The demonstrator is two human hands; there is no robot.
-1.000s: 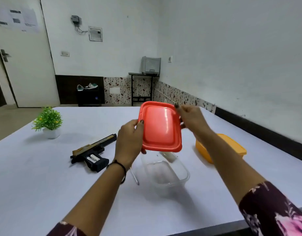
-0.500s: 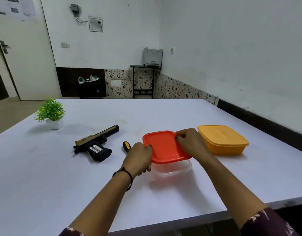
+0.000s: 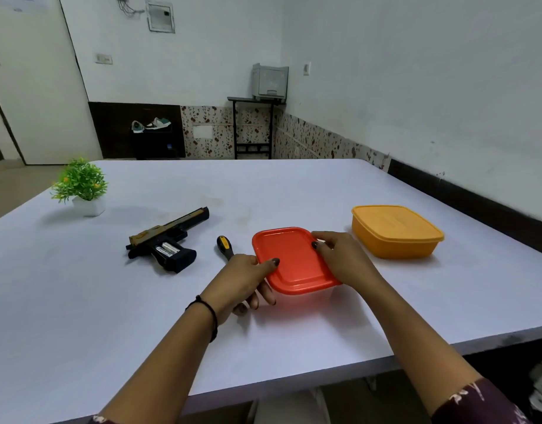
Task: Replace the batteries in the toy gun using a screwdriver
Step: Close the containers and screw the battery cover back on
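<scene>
A black and tan toy gun (image 3: 168, 240) lies on its side at the left of the white table (image 3: 80, 301), its grip compartment open with two batteries (image 3: 167, 249) showing. A screwdriver with a black and yellow handle (image 3: 224, 246) lies between the gun and a clear box with a red lid (image 3: 291, 260). My left hand (image 3: 245, 280) grips the lid's left edge, thumb on top. On the right, my right hand (image 3: 340, 258) presses down on the lid's far corner. The lid sits on the box, and the box's contents are hidden.
A closed orange box (image 3: 395, 231) stands to the right of the red-lidded one. A small potted green plant (image 3: 83, 188) is at the table's far left. The table's near edge runs close below my forearms.
The red lid was held up in the air a second ago; both hands brought it down onto the clear box and now press it in place. The view has tilted downward.
</scene>
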